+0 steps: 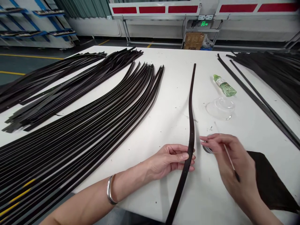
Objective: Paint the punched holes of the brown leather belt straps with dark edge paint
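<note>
My left hand (pixel 170 161) pinches a long black strip (pixel 191 125) between thumb and fingers. The strip curves away over the white table, its near part running out of the bottom of the view. To the right, my right hand (pixel 234 165), slightly blurred, holds a thin pale stick with a dark tip (pixel 237 176); the stick passes between its fingers. The right fingertips are just right of the strip, apart from it. Partly hidden under them is a small round dish (pixel 207 148). Beyond it rest a clear plastic cup (pixel 221 107), upside down, and a green-tinted bottle (pixel 225 86) on its side.
Rows of black strips (pixel 100 115) cover the left of the white table (pixel 173 78), with looser bundles (pixel 77 78) behind. More dark strips (pixel 276 75) lie at the right. A black cloth-like piece (pixel 272 184) sits beside my right wrist. A cardboard box (pixel 194 40) stands beyond the table.
</note>
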The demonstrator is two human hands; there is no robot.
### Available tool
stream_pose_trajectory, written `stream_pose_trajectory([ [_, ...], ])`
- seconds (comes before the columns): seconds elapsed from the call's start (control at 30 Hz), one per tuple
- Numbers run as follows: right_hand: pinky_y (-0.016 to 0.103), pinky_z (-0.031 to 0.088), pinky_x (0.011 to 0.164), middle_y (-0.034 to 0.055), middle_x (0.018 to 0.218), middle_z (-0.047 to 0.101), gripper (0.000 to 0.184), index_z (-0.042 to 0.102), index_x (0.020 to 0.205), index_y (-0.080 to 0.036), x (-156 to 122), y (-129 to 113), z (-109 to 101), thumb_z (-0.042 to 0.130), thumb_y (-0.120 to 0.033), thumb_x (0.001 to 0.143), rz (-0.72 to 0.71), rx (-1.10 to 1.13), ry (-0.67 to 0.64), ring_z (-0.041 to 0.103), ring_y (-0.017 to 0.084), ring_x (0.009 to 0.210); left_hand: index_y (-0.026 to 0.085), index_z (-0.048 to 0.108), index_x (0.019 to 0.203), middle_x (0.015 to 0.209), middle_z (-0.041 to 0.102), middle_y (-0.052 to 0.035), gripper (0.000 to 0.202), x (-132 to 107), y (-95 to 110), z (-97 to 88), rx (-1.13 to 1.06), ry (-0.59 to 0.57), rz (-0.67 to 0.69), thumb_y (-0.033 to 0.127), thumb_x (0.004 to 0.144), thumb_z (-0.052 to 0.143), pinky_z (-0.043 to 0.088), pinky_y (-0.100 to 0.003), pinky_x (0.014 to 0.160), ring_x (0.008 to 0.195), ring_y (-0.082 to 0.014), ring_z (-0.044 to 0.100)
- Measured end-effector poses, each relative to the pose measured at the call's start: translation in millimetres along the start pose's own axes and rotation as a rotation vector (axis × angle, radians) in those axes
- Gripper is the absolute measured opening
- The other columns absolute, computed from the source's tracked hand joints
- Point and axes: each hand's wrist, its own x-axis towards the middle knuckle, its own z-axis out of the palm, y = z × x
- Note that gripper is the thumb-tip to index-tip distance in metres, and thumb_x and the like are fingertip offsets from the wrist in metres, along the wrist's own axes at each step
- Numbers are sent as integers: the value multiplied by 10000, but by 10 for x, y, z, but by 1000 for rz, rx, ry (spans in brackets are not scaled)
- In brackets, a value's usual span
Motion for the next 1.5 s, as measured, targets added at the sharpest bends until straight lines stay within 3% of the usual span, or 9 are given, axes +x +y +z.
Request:
stream_pose_trajectory([
  [0.13,245,580,664,32,879,637,197,569,882,-195,82,10,79,710,-326,840,20,90,-164,658,149,780,132,725,1026,914,711,-75,311,-2,1,15,-15,10,3,229,743,810,562,-357,837,822,-158,682],
  [0.4,182,462,501,5,782,634,271,611,868,-190,444,1,45,782,-373,765,157,156,-15,598,102,632,107,739,951,906,720,-87,246,-35,-29,51,-20,-2,-43,215,740,808,571,-325,812,817,-157,686],
  [0.57,363,561,892,71,1122,685,317,640,1163,-217,419,95,-93,589,-421,926,106,155,-54,684,198,1000,109,743,945,880,723,-77,265,-32,-29,56,-15,31,-52,210,714,825,572,-301,801,798,-145,683],
  [0.63,410,557,906,70,1132,693,382,612,1266,-236,354,139,-205,524,-443,958,103,129,-17,694,206,968,105,742,958,870,722,-75,281,-27,-29,52,-7,38,-54,216,713,825,572,-297,798,789,-145,684],
  [0.7,369,570,800,43,1008,723,366,660,1217,-250,301,180,-335,538,-462,945,102,0,32,690,181,803,100,740,970,864,720,-73,289,-22,-28,49,-1,35,-54,217,718,821,572,-293,795,779,-144,685],
  [0.8,282,514,669,8,815,691,320,744,958,-250,274,239,-484,505,-463,962,23,-248,53,613,136,678,102,736,973,865,723,-70,273,-18,-21,48,7,51,-59,199,729,811,573,-291,795,763,-139,689],
  [0.97,257,454,620,10,700,619,389,622,735,-199,299,339,-461,396,-337,1020,-238,-456,-22,575,133,695,114,733,977,864,728,-68,237,-12,5,48,37,79,-72,181,758,793,576,-283,778,753,-142,697],
  [1.1,252,442,613,3,669,601,318,576,729,-192,301,417,-385,432,-242,1008,-369,-491,-48,548,137,709,118,734,978,862,730,-66,238,-14,15,50,46,90,-70,179,756,796,581,-295,782,743,-145,698],
  [1.5,263,431,618,11,712,640,274,581,733,-179,311,553,-320,484,-209,988,-442,-500,-55,557,140,726,106,728,977,865,731,-81,261,-5,-6,35,29,107,-70,163,735,809,583,-291,771,757,-159,703],
])
